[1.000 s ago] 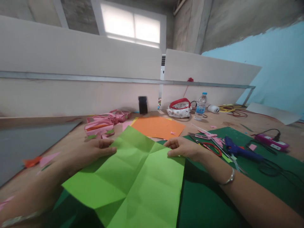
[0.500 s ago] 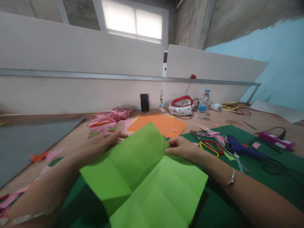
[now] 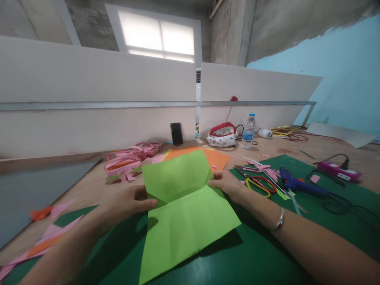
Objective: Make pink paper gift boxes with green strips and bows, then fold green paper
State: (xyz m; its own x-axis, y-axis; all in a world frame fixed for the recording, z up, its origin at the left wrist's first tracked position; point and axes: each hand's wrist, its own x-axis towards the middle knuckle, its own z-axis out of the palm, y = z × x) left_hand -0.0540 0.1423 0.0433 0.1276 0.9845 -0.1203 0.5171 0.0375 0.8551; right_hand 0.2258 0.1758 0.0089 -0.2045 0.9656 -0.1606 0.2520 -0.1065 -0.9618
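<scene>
Since a moment ago your creased light-green paper sheet [image 3: 184, 209] has turned; left hand [image 3: 127, 204] and right hand [image 3: 224, 183] pinch its light, floppy fold ends.

One green sheet [image 3: 184, 209], one orange sheet [image 3: 218, 157], one bottle [image 3: 247, 132], two scissors [image 3: 258, 183].

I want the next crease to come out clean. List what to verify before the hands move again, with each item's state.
1. Left hand grips the green paper at its left edge: ok.
2. Right hand pinches its right edge: ok.
3. Far half raised along a crosswise crease: ok.
4. Sheet rests over the green cutting mat: ok.
5. Scissors lie clear of the sheet: ok.
6. Edges line up exactly: cannot tell.
</scene>
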